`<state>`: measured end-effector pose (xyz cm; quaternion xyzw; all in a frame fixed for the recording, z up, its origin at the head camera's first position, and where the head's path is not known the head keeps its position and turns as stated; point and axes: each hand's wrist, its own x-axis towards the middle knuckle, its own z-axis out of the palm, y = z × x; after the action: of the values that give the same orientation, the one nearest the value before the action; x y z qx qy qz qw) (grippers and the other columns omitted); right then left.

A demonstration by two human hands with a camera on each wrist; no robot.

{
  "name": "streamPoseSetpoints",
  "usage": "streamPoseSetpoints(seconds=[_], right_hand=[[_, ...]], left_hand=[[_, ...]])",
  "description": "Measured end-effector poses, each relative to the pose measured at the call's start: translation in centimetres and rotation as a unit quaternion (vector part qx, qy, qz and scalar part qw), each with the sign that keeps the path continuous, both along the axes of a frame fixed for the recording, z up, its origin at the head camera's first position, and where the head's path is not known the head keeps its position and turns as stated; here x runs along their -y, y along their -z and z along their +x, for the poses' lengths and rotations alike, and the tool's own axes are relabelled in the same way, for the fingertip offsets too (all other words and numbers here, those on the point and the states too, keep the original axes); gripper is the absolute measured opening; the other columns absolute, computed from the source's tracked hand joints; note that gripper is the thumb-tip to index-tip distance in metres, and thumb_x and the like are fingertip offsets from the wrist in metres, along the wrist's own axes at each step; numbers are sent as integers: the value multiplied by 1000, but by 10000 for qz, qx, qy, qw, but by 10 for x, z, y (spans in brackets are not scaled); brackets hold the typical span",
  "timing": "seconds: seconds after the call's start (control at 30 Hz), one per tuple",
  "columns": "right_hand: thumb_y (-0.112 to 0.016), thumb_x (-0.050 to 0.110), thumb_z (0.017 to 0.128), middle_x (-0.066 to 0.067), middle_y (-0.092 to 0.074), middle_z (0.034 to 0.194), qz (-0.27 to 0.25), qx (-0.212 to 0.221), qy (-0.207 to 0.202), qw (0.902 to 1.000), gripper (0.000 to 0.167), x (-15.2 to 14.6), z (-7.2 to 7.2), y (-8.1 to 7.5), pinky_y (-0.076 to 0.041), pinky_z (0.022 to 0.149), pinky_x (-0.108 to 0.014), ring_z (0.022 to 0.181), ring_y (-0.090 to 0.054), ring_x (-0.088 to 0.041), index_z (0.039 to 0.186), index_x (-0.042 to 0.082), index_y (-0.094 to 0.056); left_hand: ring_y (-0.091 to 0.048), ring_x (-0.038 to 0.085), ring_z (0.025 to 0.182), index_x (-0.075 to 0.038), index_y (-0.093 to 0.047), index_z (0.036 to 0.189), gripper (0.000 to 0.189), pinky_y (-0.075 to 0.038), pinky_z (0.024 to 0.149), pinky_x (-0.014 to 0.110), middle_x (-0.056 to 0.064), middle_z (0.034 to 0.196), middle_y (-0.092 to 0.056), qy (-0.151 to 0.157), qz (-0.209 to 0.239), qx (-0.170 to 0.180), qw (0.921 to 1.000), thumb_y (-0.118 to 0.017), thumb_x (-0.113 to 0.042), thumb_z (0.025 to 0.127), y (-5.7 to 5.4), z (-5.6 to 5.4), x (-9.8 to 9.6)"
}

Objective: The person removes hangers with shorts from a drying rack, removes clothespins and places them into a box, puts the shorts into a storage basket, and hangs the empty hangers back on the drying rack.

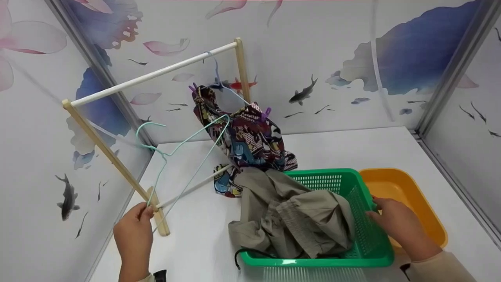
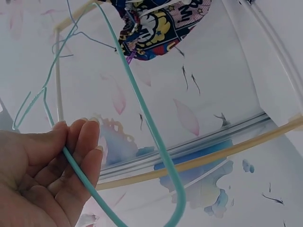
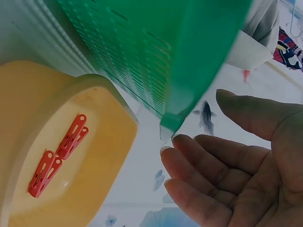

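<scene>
My left hand [image 1: 135,231] pinches a mint-green wire hanger [image 1: 191,137] low on its frame, between thumb and fingers. In the left wrist view the hanger [image 2: 142,106] slants up past the left hand [image 2: 52,175], with no garment on it. Beside the right rim of a green perforated basket [image 1: 366,250] is my right hand [image 1: 399,221]. The right wrist view shows that right hand [image 3: 236,165] with fingers apart and no object between them, fingertips by the basket's corner [image 3: 173,120]. Khaki cloth with a dark cord [image 1: 293,215] lies bunched in the basket.
A wood-and-white rack [image 1: 156,73] stands at left. From its bar hangs a patterned garment [image 1: 254,137] on a bluish hanger, with purple clips at its shoulders. A yellow basin [image 1: 436,231] right of the basket holds red clothespins [image 3: 73,137]. Patterned walls surround the white table.
</scene>
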<state>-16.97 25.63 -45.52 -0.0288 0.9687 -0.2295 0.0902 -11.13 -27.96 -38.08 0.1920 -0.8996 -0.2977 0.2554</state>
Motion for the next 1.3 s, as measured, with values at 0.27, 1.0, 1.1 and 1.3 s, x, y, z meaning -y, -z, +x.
streamPoseSetpoints(seconds=[0.27,1.0,1.1,1.3], right_hand=[[-67,21,92,-24,-67,98,-19,195,43,9998,43,-5,-2,6,-56,73,-50,78,-63,-28,118,-11,-59],[-66,23,92,-5,-60,73,-38,669,183,9976,31,-7,-4,9,-54,64,-37,66,-53,-20,96,-8,-64],[-66,23,92,-5,-61,74,-58,715,198,9972,31,-7,-4,10,-54,64,-37,66,-53,-20,96,-8,-63],[-65,23,93,-6,-62,76,-102,637,178,9978,32,-8,-5,10,-54,64,-38,66,-54,-20,97,-8,-63]], left_hand=[[-67,38,82,12,-66,109,22,-53,63,41,28,94,-69,172,-115,-237,9995,-62,-3,93,3,-14,-1],[-68,37,92,11,-65,112,22,-56,77,41,26,102,-68,234,803,-38,9965,-57,-1,95,-5,-43,-4],[-68,36,92,11,-64,112,22,-57,76,32,26,102,-68,339,1058,-14,9938,-57,-1,95,-5,-47,-6],[-69,27,91,11,-62,115,24,-55,71,19,26,106,-66,631,1845,156,9807,-57,-4,96,-5,-51,-10]])
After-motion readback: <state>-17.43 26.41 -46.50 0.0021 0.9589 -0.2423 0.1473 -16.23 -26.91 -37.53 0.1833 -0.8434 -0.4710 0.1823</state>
